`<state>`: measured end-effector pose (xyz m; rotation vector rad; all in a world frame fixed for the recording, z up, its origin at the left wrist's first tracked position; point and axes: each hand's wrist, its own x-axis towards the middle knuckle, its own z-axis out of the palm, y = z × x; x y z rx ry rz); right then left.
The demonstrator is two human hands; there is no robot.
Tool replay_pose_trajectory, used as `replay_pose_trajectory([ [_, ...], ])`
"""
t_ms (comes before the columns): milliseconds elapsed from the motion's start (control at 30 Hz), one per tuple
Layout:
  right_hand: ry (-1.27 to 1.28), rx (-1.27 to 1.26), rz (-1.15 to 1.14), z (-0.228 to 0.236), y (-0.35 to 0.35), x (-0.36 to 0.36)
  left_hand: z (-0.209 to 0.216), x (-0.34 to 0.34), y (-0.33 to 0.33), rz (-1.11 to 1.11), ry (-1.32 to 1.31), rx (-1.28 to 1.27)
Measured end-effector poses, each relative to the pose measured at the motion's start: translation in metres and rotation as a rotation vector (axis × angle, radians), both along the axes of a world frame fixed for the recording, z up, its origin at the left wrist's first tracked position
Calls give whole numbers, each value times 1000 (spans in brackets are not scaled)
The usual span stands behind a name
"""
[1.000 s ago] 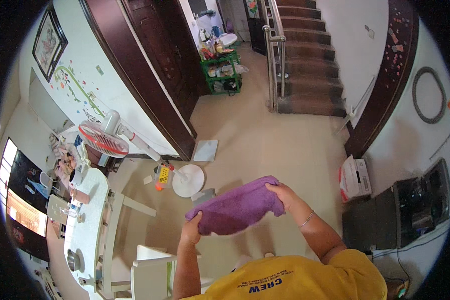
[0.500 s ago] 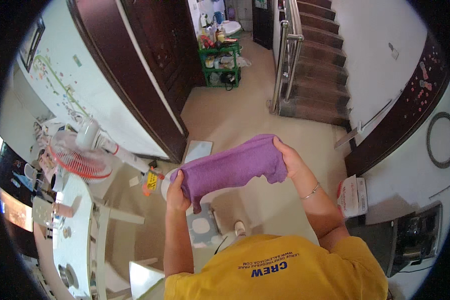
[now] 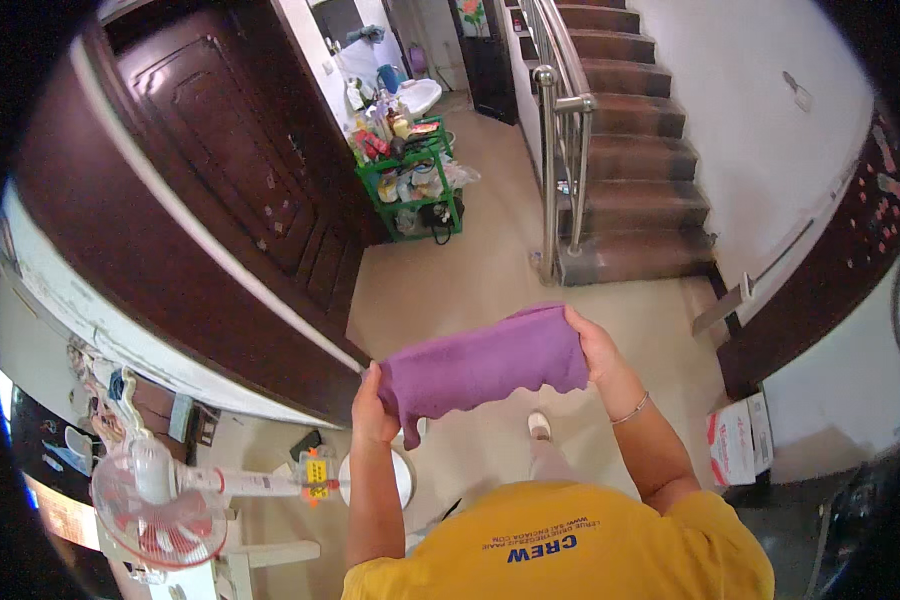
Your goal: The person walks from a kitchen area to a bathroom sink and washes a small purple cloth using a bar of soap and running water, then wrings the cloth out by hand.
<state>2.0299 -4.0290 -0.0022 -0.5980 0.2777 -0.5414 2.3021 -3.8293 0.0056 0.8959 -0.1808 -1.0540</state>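
Observation:
A purple cloth [image 3: 490, 366] is stretched sideways in front of me, its upper edge fairly straight and its lower edge wavy. My left hand [image 3: 373, 408] grips its left end, thumb on top, and a small corner dangles below that hand. At the other end my right hand [image 3: 592, 347] holds the upper right corner, with a bracelet on the wrist. The fingers behind the cloth are hidden on both sides.
A standing fan [image 3: 170, 490] with a white round base is at the lower left, beside the door frame. Ahead are a green shelf [image 3: 415, 190] full of bottles and a staircase [image 3: 630, 200] with a metal railing. A carton [image 3: 740, 440] stands at right.
My body has moved forward toward the stairs and shelf, and the fan and carton now sit lower in view. The cloth stays stretched between both hands.

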Motion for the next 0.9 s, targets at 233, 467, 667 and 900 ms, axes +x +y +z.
replay_pose_trajectory([
  [233,-16,43,54,25,-209,99,38,79,-189,30,-25,19],
  [467,-84,77,158,28,-358,213,25,184,-323,167,-42,49],
  [667,-41,100,137,18,-500,338,14,308,-459,163,-62,-19],
  [900,-44,20,43,69,-715,438,48,424,-700,71,-52,-31],
])
